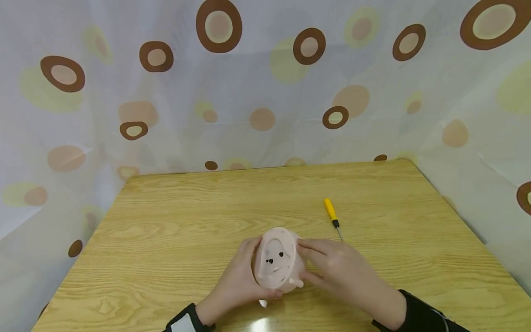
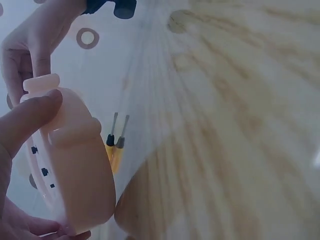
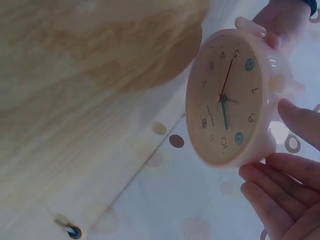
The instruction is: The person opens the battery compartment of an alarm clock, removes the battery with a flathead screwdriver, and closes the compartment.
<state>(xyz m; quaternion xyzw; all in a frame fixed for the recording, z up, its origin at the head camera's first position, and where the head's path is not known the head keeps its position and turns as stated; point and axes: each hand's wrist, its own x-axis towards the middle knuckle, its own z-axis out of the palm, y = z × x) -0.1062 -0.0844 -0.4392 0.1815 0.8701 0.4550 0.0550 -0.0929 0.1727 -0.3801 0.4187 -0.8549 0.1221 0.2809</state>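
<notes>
Tilted over the table, a pale pink round alarm clock shows its recessed back with small black knobs in the head view. Its numbered dial with a red and a teal hand appears in the right wrist view. My left hand grips the clock's left side, thumb along the lower edge beside a stubby foot. On the other side, my right hand holds the rim between thumb and fingertips. The right hand's remaining fingers extend loosely below the clock.
A screwdriver with a yellow handle and black collar lies behind the right hand, its shaft pointing toward me. The glossy wooden table meets a curtain patterned with brown and beige circles at the back and sides.
</notes>
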